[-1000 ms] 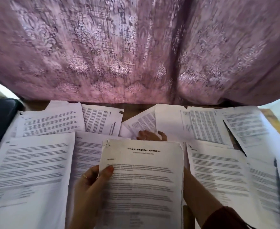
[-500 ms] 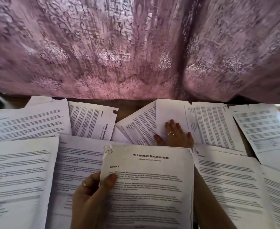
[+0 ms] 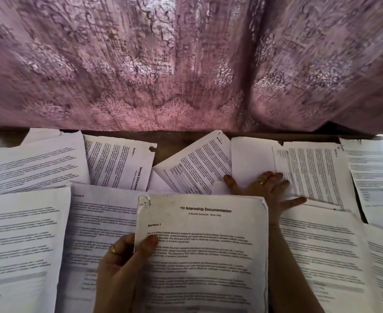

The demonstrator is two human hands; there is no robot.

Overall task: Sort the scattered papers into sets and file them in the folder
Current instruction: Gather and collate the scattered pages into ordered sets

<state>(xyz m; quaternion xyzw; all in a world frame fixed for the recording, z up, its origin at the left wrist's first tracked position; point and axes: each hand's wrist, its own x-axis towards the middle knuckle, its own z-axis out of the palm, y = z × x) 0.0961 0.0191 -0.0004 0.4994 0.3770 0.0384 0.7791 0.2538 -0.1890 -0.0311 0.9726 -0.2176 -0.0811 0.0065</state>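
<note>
Reaching farther, the right hand [image 3: 262, 188] spreads flat fingers [image 3: 295, 201] on a far sheet [image 3: 251, 159]; slide it slowly while the left hand [image 3: 120, 267] pinches the stack [image 3: 204, 256].

Held stack [image 3: 205, 251], top sheet: heading "…le Internship Documentation", subheading "Section 1". Sideways sheet [image 3: 120, 164] near the table's far edge: "Sample Education", "Section 1". Other print illegible.

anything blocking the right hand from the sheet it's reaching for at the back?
Nothing visible. The right hand already lies with spread fingers flat on the blank-backed sheet, reaching past the held stack that the left hand grips. The sheet does overlap the printed page beside it. No folder is in view.
</note>
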